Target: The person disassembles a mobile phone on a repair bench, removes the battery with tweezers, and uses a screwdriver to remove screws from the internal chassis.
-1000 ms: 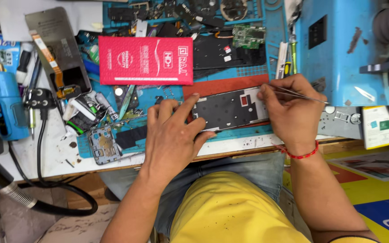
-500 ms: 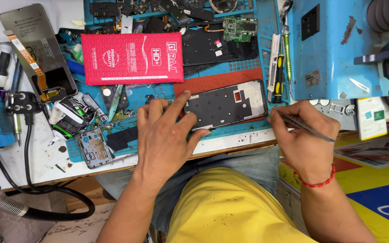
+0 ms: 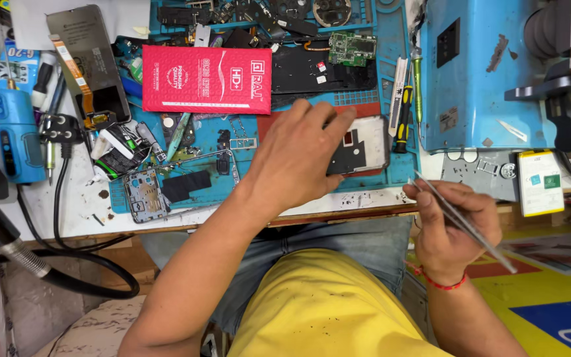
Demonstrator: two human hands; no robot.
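Both hands are busy at the front edge of the bench. Left hand (image 3: 299,158) lies flat and spread over the phone frame (image 3: 358,145), a dark inner housing with a pale rim; the fingers are stretched out and press it down on the red mat (image 3: 375,111), they do not curl around it. The frame sits on that mat, near the middle of the blue work mat (image 3: 199,192), just left of the yellow-handled screwdriver (image 3: 404,119).

Right hand (image 3: 451,225) is closed around thin metal tweezers (image 3: 464,221); thumb and fingers pinch the shaft, and the long points slant down to the right, past the wrist with the red thread. If something small sits in the tips, I cannot tell.

What has changed: one second ago the right hand was on the frame, with the tweezers touching its upper right corner. Half a second ago it was already lifting away to the right. Now it is off the table completely, in front of the bench edge, well apart from the frame. The left hand moved too, from the left part of the frame to cover most of it. In my judgement the tool work at that corner is paused or done, and the frame is now only steadied by the left hand.

Around them lie a red flat package (image 3: 206,79), a green circuit board (image 3: 351,47) and a blue machine (image 3: 497,73) at the right.
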